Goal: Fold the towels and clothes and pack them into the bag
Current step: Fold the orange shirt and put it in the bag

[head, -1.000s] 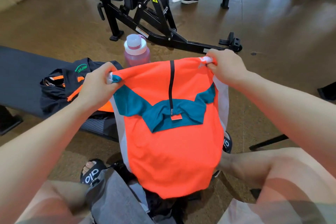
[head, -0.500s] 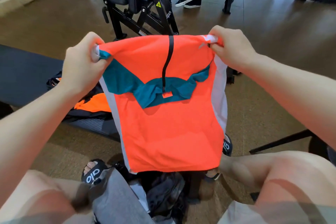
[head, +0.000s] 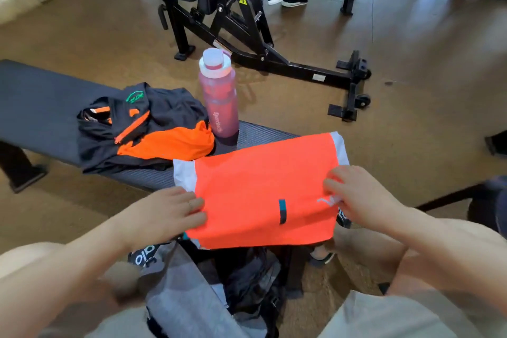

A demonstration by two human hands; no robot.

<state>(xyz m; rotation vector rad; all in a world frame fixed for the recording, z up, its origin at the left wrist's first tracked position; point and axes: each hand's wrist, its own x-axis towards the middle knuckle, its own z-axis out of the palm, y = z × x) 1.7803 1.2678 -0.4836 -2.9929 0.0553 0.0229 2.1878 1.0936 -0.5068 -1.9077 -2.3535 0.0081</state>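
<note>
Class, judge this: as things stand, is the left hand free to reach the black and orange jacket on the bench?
Probably yes: the left hand lies near the black and orange jacket, nothing between them, but it holds the orange shirt.

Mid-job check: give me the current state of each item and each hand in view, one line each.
Orange shirt: folded, held flat, far edge over the bench end.
Left hand: grips the shirt's left edge.
Right hand: pinches the shirt's right edge.
Black and orange jacket: crumpled, unfolded, on the bench.
Water bottle: upright on the bench, cap on.
Bag: open, on the floor between the knees.
</note>
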